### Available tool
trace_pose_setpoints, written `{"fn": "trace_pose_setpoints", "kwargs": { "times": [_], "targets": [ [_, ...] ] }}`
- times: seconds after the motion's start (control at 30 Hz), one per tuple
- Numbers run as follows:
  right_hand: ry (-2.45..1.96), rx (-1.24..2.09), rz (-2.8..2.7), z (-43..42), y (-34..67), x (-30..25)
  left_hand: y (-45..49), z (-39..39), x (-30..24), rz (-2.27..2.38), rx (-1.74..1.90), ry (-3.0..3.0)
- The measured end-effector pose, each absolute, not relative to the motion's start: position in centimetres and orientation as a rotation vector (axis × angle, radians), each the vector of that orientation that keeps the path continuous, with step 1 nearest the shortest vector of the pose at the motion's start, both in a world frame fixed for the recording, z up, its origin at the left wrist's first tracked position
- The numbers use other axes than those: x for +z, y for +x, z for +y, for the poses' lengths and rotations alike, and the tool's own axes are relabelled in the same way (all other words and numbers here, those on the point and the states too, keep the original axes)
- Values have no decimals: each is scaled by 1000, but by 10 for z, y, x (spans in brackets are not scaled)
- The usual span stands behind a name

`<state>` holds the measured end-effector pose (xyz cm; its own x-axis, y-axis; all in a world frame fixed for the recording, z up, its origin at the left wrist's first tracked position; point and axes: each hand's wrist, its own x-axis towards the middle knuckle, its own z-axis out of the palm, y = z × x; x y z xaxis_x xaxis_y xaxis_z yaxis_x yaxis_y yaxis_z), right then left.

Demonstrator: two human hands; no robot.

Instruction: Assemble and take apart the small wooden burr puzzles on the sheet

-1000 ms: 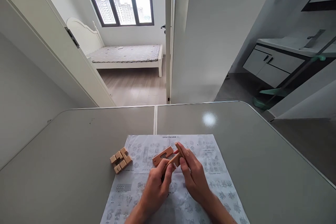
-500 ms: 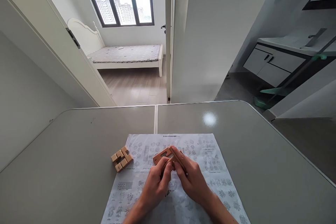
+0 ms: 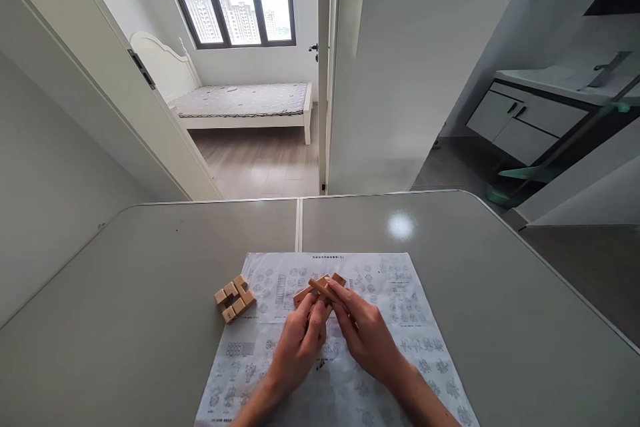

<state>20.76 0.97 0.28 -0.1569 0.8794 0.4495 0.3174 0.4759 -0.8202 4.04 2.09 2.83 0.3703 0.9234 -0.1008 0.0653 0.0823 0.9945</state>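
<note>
Both my hands meet over a printed instruction sheet [image 3: 400, 307] on a grey table [image 3: 150, 293]. My left hand [image 3: 300, 343] pinches a notched wooden puzzle piece [image 3: 303, 294] with its fingers closed. A second wooden bar [image 3: 325, 289] lies crosswise over the first one, gripped by the closed fingers of my right hand [image 3: 365, 333]. A group of wooden puzzle pieces [image 3: 235, 297] lies on the table just left of the sheet, apart from both hands.
The table has a seam down its middle [image 3: 299, 227] and a rounded far right corner. Beyond it an open door leads to a room with a bed [image 3: 240, 103]. A cabinet [image 3: 530, 123] and a green mop [image 3: 510, 180] stand at the right.
The two hands have drawn closer together. The right hand's bar has swung from upright to lying across the left hand's piece. The view has shifted slightly.
</note>
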Motion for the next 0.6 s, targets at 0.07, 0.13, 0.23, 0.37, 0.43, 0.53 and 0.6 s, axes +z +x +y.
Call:
{"fn": "trace_pose_setpoints", "kwargs": {
  "times": [0.07,0.13,0.23,0.37,0.43,0.53,0.6],
  "targets": [
    [-1039,645,-1723,10,207,-3,41,21,27,1007,829,1318],
    [-1057,594,-1740,11,207,-7,41,21,25,1015,823,1327],
    [-1100,545,-1751,11,207,-9,41,20,23,1027,806,1377],
    [-1124,496,-1748,11,206,-8,41,21,25,1041,800,1426],
    [-1118,491,-1746,11,206,-8,41,21,28,1040,797,1430],
    [-1110,491,-1741,10,206,-8,41,21,30,1039,791,1427],
    [-1106,490,-1736,10,206,-8,41,20,30,1038,787,1422]
  ]
}}
